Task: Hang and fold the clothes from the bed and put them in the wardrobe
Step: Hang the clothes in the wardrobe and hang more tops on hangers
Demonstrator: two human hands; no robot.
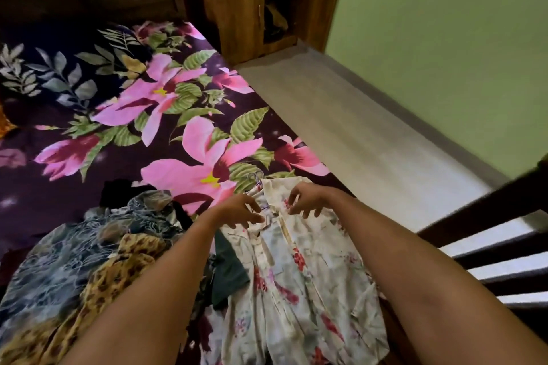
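Floral shirt (311, 275) on bed (142, 104) | left grip (237, 209), right grip (305, 200) both pinch its collar | wardrobe (237, 24) shelves hold clothes

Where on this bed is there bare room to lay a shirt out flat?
The bedsheet is bare across its middle and far part, between the clothes pile and the wardrobe end. The near end is crowded: the blue leaf-print garment, leopard-print garment, dark green garment and white floral shirt overlap there.
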